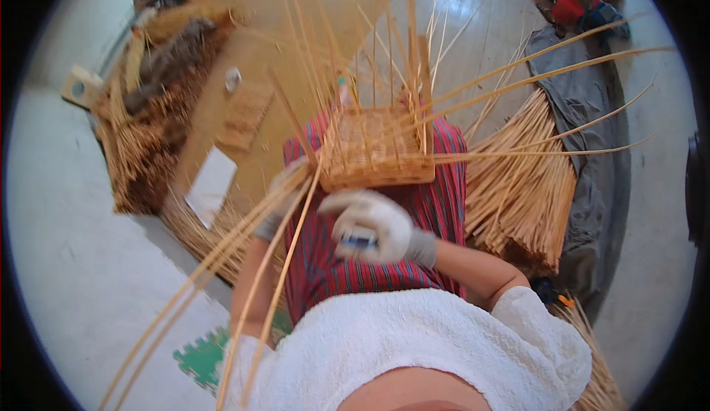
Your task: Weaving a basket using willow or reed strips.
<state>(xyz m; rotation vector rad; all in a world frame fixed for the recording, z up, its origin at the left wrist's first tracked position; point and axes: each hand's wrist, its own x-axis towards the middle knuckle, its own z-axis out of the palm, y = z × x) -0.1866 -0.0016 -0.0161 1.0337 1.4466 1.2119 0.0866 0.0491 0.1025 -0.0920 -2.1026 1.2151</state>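
Observation:
A half-woven wicker basket (370, 141) rests on my lap, over a red and dark striped cloth (325, 263). Long pale rods (255, 226) spread out from its left corner toward me; others stick up and out to the far side and right. My left hand (285, 189), in a light work glove, is closed at the basket's left corner, partly hidden behind the rods. Just in front of the basket's near side is my gloved right hand (373, 226), blurred, with fingers curled round a small dark and blue object (359, 241) whose kind I cannot make out.
Bundled rods (521, 189) lie on grey cloth (569, 78) at right. Brown bundles (159, 130) are heaped at left beside a wooden board (248, 63) with a white sheet (212, 182). A red container (566, 8) stands far right; a green mat (203, 359) lies near left.

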